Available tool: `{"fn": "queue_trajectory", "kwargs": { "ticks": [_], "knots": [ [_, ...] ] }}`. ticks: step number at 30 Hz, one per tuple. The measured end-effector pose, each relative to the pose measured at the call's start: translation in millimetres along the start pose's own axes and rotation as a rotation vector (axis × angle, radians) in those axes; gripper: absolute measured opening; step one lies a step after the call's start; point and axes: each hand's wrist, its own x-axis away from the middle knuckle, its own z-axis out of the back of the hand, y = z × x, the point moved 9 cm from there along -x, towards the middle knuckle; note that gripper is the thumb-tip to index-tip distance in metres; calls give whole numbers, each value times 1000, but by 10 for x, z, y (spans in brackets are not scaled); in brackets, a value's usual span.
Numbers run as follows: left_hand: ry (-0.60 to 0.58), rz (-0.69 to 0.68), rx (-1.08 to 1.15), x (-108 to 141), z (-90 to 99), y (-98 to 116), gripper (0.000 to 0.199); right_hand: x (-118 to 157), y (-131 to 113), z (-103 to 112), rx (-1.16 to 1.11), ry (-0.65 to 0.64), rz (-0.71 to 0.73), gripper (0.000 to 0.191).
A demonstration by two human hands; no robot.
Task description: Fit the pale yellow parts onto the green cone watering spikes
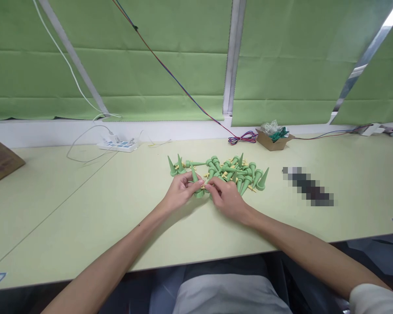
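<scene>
My left hand (180,189) is closed on a green cone-shaped piece (199,192), whose spike points up and whose round base faces down. My right hand (228,199) pinches a small yellow piece (203,185) against the front of that cone, so both hands nearly touch. Just behind them lies a pile of green cones (231,169) mixed with small yellow parts. Two more cones stand upright at the pile's left end, and another stands at its right end (263,179). My fingers partly hide the yellow piece.
A cardboard box (272,142) with clear and green plastic stands at the back, beside coiled red and blue wire (243,138). A white power strip (118,145) lies back left. A brown object (1,160) is at the far left, and a blurred-out item (309,187) at the right.
</scene>
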Motion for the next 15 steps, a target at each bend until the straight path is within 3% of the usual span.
{"fn": "queue_trajectory", "kwargs": {
  "ticks": [15],
  "knots": [
    [2, 31, 18, 13, -11, 15, 31, -4, -7, 0, -23, -18, -23, 25]
  ]
}}
